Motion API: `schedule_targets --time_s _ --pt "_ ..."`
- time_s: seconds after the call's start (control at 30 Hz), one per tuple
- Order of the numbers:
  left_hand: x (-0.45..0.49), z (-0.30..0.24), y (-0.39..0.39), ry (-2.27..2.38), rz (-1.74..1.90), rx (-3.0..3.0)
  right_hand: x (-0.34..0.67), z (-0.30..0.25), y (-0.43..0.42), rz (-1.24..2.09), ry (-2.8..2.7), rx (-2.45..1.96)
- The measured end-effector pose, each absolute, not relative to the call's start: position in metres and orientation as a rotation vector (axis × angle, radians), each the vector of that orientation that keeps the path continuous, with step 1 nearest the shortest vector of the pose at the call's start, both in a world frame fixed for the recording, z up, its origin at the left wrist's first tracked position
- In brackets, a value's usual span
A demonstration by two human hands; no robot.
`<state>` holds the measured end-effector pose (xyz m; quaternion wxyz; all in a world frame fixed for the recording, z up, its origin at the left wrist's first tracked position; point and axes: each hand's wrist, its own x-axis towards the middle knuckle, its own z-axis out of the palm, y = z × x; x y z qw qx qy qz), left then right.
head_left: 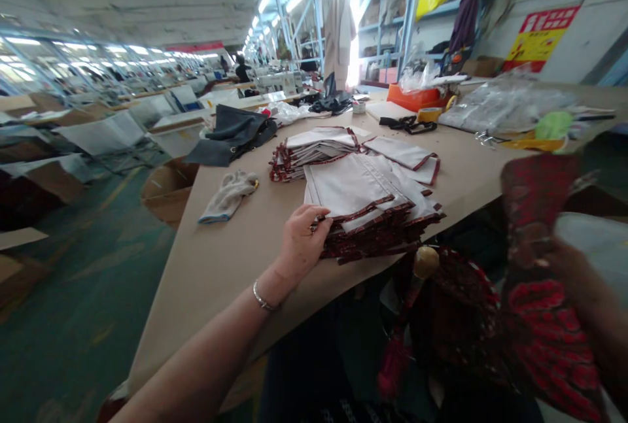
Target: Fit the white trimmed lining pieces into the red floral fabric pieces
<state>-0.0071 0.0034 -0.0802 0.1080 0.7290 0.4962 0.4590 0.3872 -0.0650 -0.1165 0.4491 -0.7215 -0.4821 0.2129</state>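
Currently, in the head view, the left hand (303, 238) pinches a corner of a pale cloth stack (348, 189) by the near edge of the counter (230, 266); the right hand (569, 267), apart, grips blurred, apparently patterned red fabric (547, 328) beyond it.

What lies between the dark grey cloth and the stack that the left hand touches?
A second white, red-edged stack lies between the grey cloth and the front stack, in the head view.

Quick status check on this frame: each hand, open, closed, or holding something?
Left hand: closed, pinching the near edge of the white cloth pile.
Right hand: blurred, holding red patterned cloth; exact finger positions unclear.
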Motion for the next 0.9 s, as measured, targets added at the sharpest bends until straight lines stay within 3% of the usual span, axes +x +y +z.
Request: schedule_targets --time_s 0.17,0.27,0.37,0.47,0.63,0.73,0.9 --pt "-0.004 -0.083 0.014 1.571 1.078 2.484 0.387 -0.235 -0.075 0.550 -1.158 -2.161" --pt "0.001 -0.082 0.018 1.630 0.935 2.592 0.392 -0.264 -0.077 0.480 -1.158 -2.168" --pt "0.003 -0.080 0.021 1.659 0.807 2.667 0.379 -0.233 -0.075 0.386 -1.204 -1.971" --pt "0.005 -0.075 0.024 1.712 0.682 2.723 0.338 -0.161 -0.070 0.251 -1.340 -1.687" --pt "0.009 -0.062 0.030 1.800 0.640 2.787 0.235 -0.057 -0.034 -0.006 -1.978 -1.086" --pt "0.011 -0.053 0.032 1.805 0.682 2.795 0.186 -0.037 0.006 -0.098 -2.293 -1.120" --pt "0.005 -0.043 0.029 1.815 0.880 2.690 0.171 -0.032 0.064 -0.129 -2.427 -1.531"
